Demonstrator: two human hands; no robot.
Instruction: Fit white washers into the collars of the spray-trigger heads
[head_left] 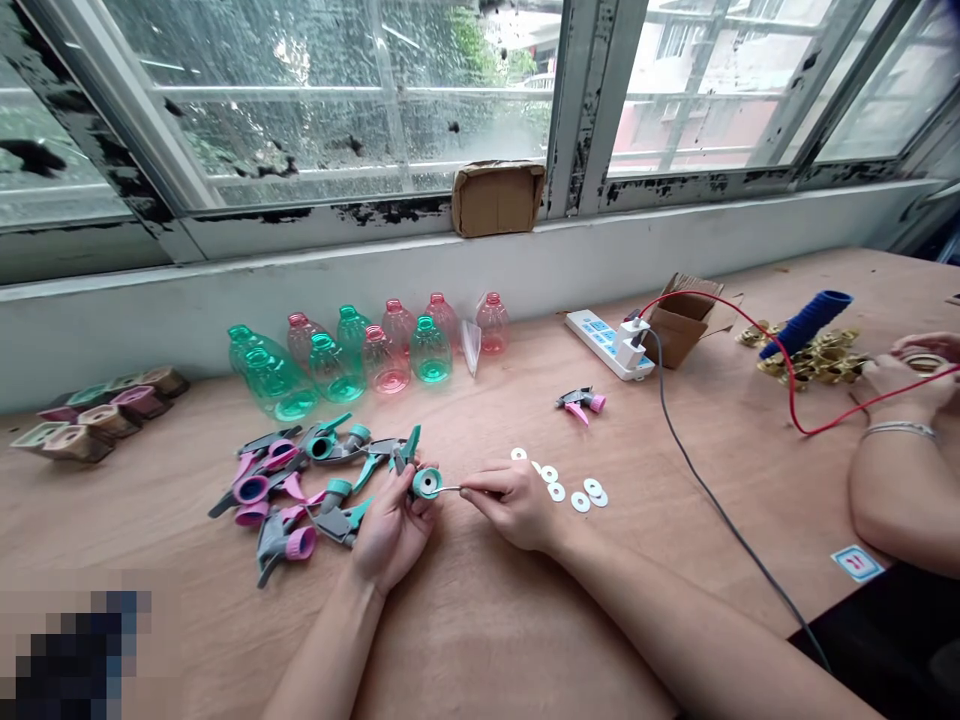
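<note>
My left hand (394, 535) is closed around a teal and grey spray trigger head (426, 484), its round collar turned toward my right hand. Inside the collar shows a white ring with a dark centre. My right hand (517, 505) pinches a thin metal tool (448, 488), whose tip reaches the collar's edge; its exact kind is too small to tell. Several white ring washers (556, 491) lie just beyond my right hand. To the left of my left hand spreads a pile of pink, teal and grey spray trigger heads (300, 543).
Green and pink clear bottles (431, 352) stand along the wall. A lone pink trigger head (581, 404) lies before a power strip (611, 345). Cables cross the right side, where another person's hands (911, 375) hold a brass-coloured part. Small blocks (112, 420) sit far left.
</note>
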